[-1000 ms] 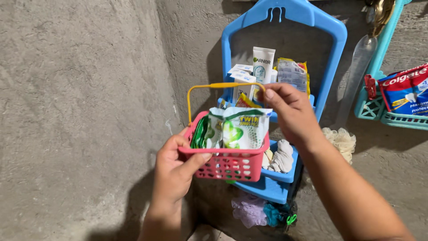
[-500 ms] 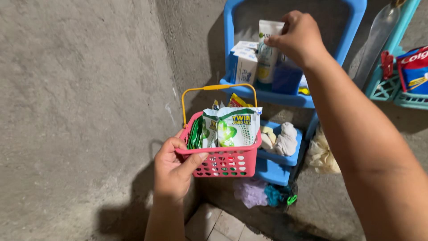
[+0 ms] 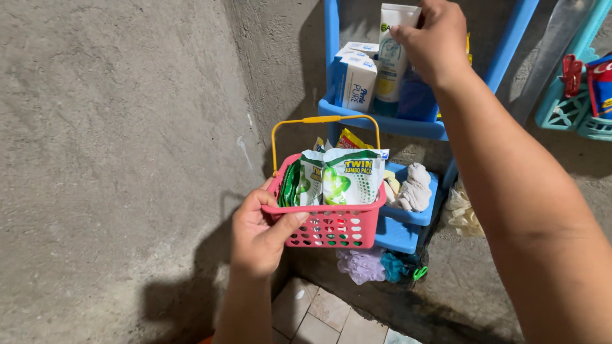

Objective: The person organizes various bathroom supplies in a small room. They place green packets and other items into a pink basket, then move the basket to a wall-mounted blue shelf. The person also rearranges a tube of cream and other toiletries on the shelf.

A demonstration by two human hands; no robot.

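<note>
My left hand [image 3: 258,239] grips the near left rim of a small pink plastic basket [image 3: 331,232] with an upright yellow wire handle [image 3: 322,119]. Green and white sachets [image 3: 347,178] stand packed inside it. My right hand [image 3: 437,41] reaches up to the top shelf of a blue wall rack [image 3: 382,124]. Its fingers are closed on the upper part of a white tube [image 3: 390,64] standing there. White boxes [image 3: 354,79] stand just left of the tube.
A pale rag [image 3: 414,188] lies on the rack's lower shelf, right behind the basket. Purple and teal puffs [image 3: 363,264] hang under the rack, with a cream loofah [image 3: 459,213] beside it. A teal basket [image 3: 574,121] hangs at far right. Rough concrete wall [image 3: 115,159] fills the left; floor tiles [image 3: 319,315] show below.
My right hand let go of the basket's yellow handle and rose to the top shelf, closing on the white tube. My left hand kept the basket steady.
</note>
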